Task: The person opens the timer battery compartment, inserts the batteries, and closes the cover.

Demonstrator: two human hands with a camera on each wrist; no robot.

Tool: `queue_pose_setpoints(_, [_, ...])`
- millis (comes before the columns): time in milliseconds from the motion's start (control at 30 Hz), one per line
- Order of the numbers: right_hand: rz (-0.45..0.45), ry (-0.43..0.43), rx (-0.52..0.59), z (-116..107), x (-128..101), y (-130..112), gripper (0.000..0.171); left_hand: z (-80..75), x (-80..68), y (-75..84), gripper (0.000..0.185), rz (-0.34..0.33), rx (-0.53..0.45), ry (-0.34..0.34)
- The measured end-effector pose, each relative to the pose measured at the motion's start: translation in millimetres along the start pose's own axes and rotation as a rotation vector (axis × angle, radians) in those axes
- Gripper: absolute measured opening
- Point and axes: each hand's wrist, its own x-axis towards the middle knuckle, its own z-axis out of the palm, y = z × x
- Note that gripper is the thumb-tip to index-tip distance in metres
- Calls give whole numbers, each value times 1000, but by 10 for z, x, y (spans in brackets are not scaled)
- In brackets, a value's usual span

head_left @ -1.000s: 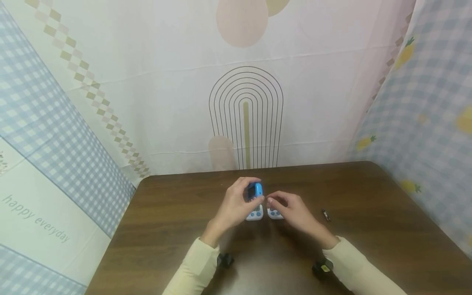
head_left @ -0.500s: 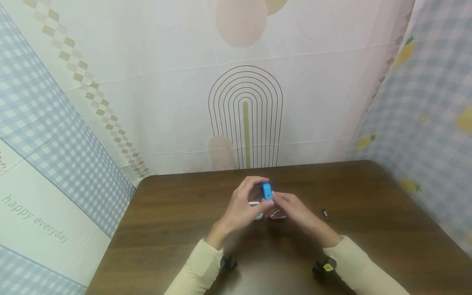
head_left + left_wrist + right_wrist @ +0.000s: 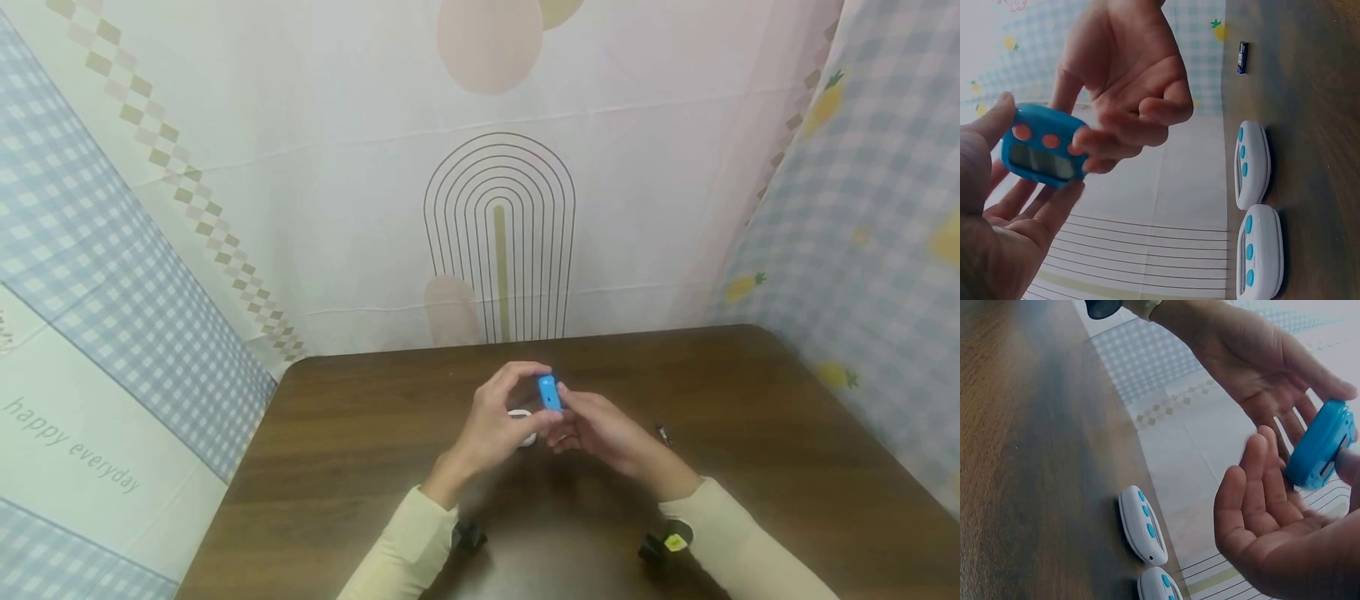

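A small blue timer (image 3: 548,392) with orange buttons and a screen (image 3: 1044,147) is held above the brown table (image 3: 360,450), edge-on to the head view. My left hand (image 3: 510,393) grips it, thumb on one end and fingers beneath (image 3: 1035,215). My right hand (image 3: 592,421) meets it from the other side, with curled fingertips on its face (image 3: 1100,140) and the thumb at its edge (image 3: 1347,465). Two white timers with blue buttons (image 3: 1252,164) (image 3: 1260,253) lie side by side on the table under the hands, mostly hidden in the head view.
A small dark battery (image 3: 663,434) (image 3: 1242,57) lies on the table to the right of the hands. Patterned cloth walls (image 3: 495,208) close in the table at the back and on both sides. The wrist cameras (image 3: 667,543) sit on both cream sleeves.
The blue timer has turned from face-up to edge-on and shifted slightly right. My right hand has moved in from beside it and taken hold; it now covers the white timers.
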Motion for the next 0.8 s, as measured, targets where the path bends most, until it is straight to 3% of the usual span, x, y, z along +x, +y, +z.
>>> queue_pose_setpoints(233, [31, 114, -7, 5, -39, -44, 39, -20, 9, 15, 52, -104, -91, -24])
queue_pose_setpoints(433, [22, 245, -64, 31, -41, -74, 33, -47, 23, 40, 51, -172, -94, 23])
queue_pose_setpoints(800, [-19, 456, -320, 132, -43, -125, 39, -61, 24, 61, 36, -374, -5, 118])
